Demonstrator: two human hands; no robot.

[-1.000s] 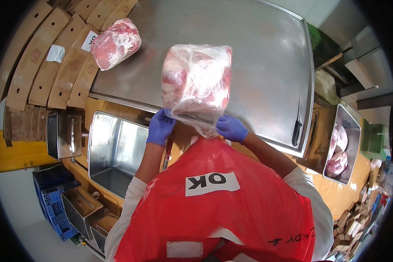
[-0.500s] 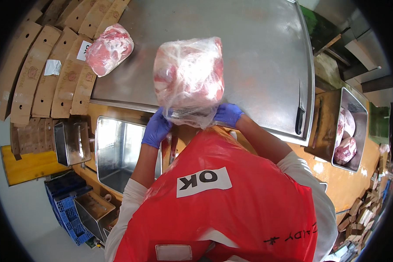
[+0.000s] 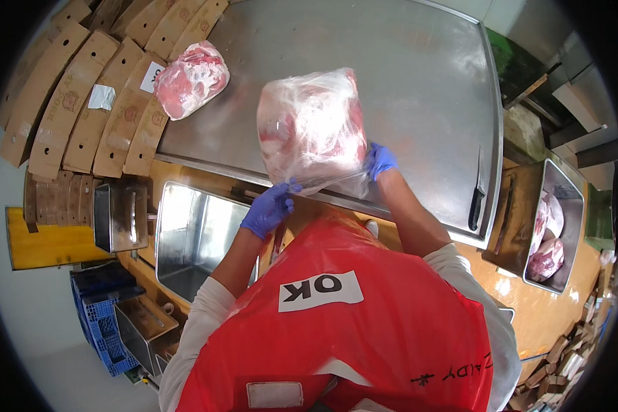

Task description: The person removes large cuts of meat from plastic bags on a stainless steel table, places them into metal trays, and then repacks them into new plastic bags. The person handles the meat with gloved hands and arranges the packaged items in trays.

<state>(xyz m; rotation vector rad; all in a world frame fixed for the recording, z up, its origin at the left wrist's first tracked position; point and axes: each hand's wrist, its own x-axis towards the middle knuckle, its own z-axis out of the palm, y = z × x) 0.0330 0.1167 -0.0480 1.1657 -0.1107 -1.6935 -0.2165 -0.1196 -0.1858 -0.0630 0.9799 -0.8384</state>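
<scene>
A large block of raw meat in clear plastic film lies near the front edge of the steel table. My left hand, in a blue glove, pinches the loose film at the block's near left corner. At the near right corner my gloved right hand has its fingers closed on the same film. The film stretches between both hands along the near side. A bare cut of meat rests at the table's far left. Glare on the film hides part of the wrapped meat.
A black-handled knife lies by the table's right edge. Flattened cardboard boxes stand along the left. Below the table edge is a steel tub; another steel bin at right holds meat. Blue crates sit at lower left.
My right hand has moved up along the block's right side, and my left hand has shifted right and slightly down. The film at the near edge is drawn tauter. The whole view has shifted slightly.
</scene>
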